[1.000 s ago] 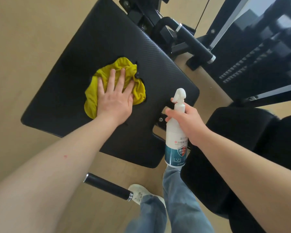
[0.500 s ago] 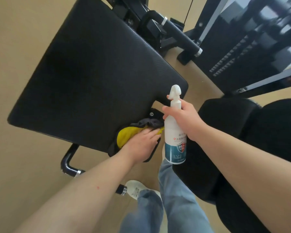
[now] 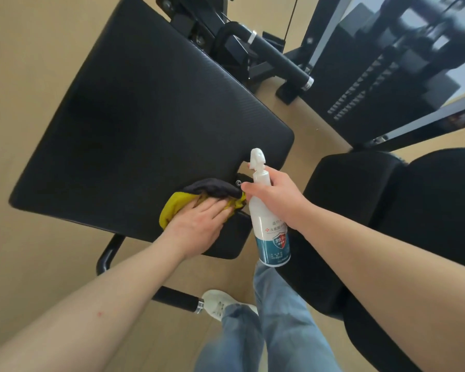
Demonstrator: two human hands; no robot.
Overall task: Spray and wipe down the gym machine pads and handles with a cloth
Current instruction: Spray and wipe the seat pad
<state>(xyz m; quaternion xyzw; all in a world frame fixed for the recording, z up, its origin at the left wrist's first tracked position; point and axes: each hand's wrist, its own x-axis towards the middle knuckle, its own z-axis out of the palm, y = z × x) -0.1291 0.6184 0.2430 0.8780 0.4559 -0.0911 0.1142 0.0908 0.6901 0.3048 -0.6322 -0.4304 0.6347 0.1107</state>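
Observation:
A large black seat pad (image 3: 151,124) of the gym machine fills the upper left. My left hand (image 3: 199,226) presses flat on a yellow cloth (image 3: 175,208) with a dark underside, at the pad's near right corner. My right hand (image 3: 277,197) holds a white spray bottle (image 3: 271,234) with a teal label upright, just right of the cloth, nozzle pointing left. A black handle (image 3: 279,60) with a chrome ring sticks out beyond the pad; another handle (image 3: 177,296) lies below the pad near my shoe.
A second black pad (image 3: 373,210) stands at the right, close to my right forearm. The machine's black frame and weight stack (image 3: 373,84) rise at the upper right. The floor (image 3: 32,63) is tan. My jeans and a white shoe (image 3: 220,302) are at the bottom.
My left hand slid the cloth from the middle of the pad down to its near right corner and stays there. The spray bottle has kept its place in my right hand.

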